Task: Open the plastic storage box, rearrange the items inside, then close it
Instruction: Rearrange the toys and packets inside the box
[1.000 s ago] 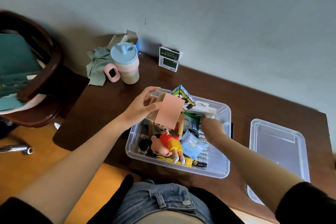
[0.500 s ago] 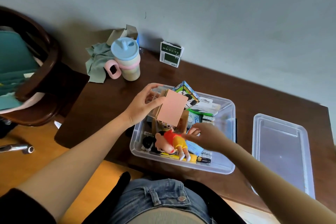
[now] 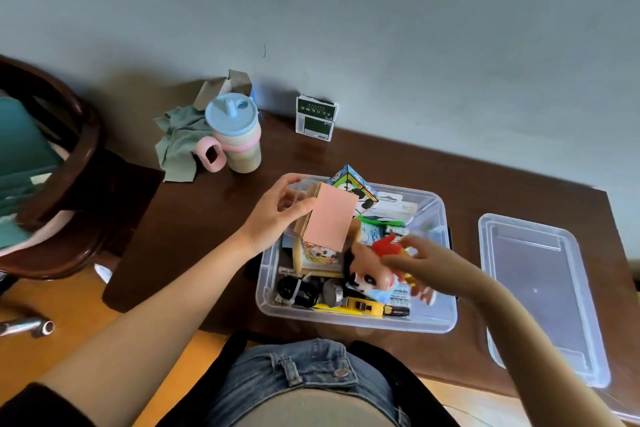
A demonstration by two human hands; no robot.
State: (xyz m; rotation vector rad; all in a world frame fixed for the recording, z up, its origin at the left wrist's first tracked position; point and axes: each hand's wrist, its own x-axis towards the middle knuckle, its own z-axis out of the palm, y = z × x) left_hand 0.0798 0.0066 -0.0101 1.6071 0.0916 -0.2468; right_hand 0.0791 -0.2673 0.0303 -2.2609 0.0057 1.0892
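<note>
The clear plastic storage box stands open on the dark wooden table, full of small items. Its clear lid lies flat to the right. My left hand grips a pink-faced cardboard box, held tilted above the box's left half. My right hand holds a cartoon boy figure in a red shirt, lifted above the contents with its head pointing left. Below lie a patterned cube box, a black cable bundle, a yellow tool and packets.
A pastel cup with a blue lid and pink handle stands at the back left beside a green cloth. A green-and-white packet leans on the wall. A dark round chair stands left of the table.
My right hand took hold of the figure and lifted it out of the box toward the right, turning it. My left hand kept the pink box almost still.
</note>
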